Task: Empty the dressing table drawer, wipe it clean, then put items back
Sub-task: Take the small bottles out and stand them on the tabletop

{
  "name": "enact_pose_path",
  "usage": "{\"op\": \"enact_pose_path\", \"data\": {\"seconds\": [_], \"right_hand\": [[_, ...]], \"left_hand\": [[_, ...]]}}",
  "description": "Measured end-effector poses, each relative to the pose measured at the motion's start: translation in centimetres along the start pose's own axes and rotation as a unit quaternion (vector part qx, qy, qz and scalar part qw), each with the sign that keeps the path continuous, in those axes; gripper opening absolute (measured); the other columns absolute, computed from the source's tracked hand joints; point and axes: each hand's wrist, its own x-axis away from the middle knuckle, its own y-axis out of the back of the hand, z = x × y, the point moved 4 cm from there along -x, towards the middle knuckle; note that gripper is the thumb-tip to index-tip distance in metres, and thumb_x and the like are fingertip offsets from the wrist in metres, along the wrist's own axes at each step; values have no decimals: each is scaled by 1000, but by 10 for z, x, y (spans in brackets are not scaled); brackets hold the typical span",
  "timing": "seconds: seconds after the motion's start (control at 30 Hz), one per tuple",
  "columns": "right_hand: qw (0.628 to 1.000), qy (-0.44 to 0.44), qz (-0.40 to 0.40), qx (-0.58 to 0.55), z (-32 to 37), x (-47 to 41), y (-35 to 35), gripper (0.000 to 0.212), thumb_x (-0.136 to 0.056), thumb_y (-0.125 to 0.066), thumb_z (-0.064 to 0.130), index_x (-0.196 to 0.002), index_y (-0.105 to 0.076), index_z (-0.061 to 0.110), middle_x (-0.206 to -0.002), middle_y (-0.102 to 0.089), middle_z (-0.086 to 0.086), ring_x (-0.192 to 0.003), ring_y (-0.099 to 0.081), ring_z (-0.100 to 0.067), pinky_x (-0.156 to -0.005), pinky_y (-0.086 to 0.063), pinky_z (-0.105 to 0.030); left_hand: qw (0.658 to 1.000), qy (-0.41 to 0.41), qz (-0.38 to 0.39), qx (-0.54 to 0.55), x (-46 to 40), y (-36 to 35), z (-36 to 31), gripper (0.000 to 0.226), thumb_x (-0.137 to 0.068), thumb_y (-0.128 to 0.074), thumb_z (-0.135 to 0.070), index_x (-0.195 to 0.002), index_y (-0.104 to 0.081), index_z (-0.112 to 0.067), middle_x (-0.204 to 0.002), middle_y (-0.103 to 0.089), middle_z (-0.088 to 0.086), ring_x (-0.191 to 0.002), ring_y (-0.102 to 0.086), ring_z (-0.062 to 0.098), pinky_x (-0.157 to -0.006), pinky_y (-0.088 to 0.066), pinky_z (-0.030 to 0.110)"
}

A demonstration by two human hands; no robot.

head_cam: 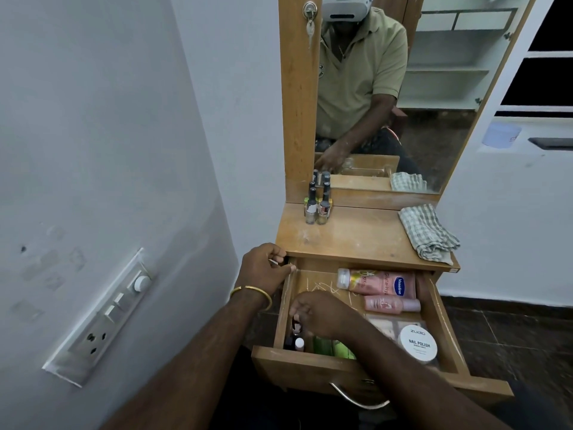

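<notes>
The wooden drawer (446, 327) of the dressing table is pulled open. My right hand (322, 313) reaches into its left side, fingers closed around a small nail polish bottle (296, 326). My left hand (266, 268) grips the table's left front corner above the drawer. Inside lie a pink Vaseline bottle (378, 283), a smaller pink bottle (392, 304), a white nail polish remover tub (418, 342), a green item (336, 347) and two more small bottles (296, 343). Several nail polish bottles (317, 206) stand on the tabletop's back left.
A folded checked cloth (429, 232) lies on the tabletop's right end. A mirror (403, 88) rises behind the tabletop. A white wall with a switch panel (105, 318) is close on the left. The drawer's metal handle (356, 400) sticks out toward me.
</notes>
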Motion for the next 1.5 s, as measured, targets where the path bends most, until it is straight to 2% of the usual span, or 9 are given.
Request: {"op": "enact_pose_path", "data": {"seconds": [0.2,0.47,0.6,0.73,0.9,1.03,1.17,1.37,1.5], "right_hand": [[999,42,14,16,6,3,4,25,-90,-57,-2,-98,-75,13,-88,-70,3,-72,-63,-3,-75,-57,-27],[999,42,8,24,1,0,1,18,-79,-79,19,-96,-73,25,-98,-68,6,-90,-63,-9,-83,-56,-34],[999,24,-40,17,-2,0,6,19,-81,-76,19,-92,-66,31,-99,-63,10,-89,-60,-7,-82,-57,-38],[994,25,-103,-33,2,0,38,23,-82,-75,24,-97,-60,32,-100,-62,10,-90,-61,-8,-78,-56,-35],[978,21,-188,-92,12,-3,79,23,-81,-77,19,-93,-61,30,-91,-66,7,-81,-67,-12,-77,-58,-38],[965,34,-239,-104,16,-2,91,21,-79,-79,22,-91,-62,28,-90,-66,7,-77,-66,-11,-70,-54,-31],[955,47,-259,-141,17,1,86,21,-79,-79,23,-89,-61,25,-87,-65,6,-75,-66,-11,-62,-49,-22],[966,39,-188,-174,13,10,68,43,-82,-78,26,-116,-51,28,-101,-60,6,-82,-63,-7,-74,-53,-27],[998,57,13,-12,0,19,38,33,-84,-72,12,-111,-62,28,-104,-62,12,-87,-60,-2,-74,-55,-20]], "left_hand": [[1000,-1,2,-1,0,-3,4,26,-67,-88,-14,-81,-67,-19,-78,-67,-3,-74,-64,13,-67,-53,18],[1000,-10,11,9,-1,-3,3,21,-71,-85,-15,-84,-69,-17,-80,-67,-4,-76,-64,12,-70,-54,21],[999,-29,22,-1,-4,-2,0,16,-78,-74,-6,-90,-72,-16,-84,-69,-4,-80,-64,8,-72,-52,15],[995,-34,92,3,-5,-6,-1,32,-79,-61,7,-95,-71,-19,-92,-69,-3,-71,-59,-5,-68,-46,6],[975,-65,212,15,-2,-16,-7,37,-75,-71,1,-109,-69,-13,-96,-71,3,-86,-67,15,-75,-57,27],[979,-56,190,50,-3,-18,-13,39,-68,-83,-3,-102,-69,-17,-91,-73,-1,-82,-71,14,-75,-58,27],[983,-63,170,22,-5,-16,-14,31,-69,-85,-8,-96,-71,-17,-79,-68,-7,-72,-62,9,-64,-50,16],[988,-83,129,-3,-5,-9,-6,19,-73,-82,-11,-84,-68,-17,-78,-68,1,-71,-61,13,-66,-50,24],[991,-64,120,12,-7,-3,0,22,-69,-85,-13,-79,-67,-19,-75,-68,-1,-67,-59,8,-65,-51,24]]}}
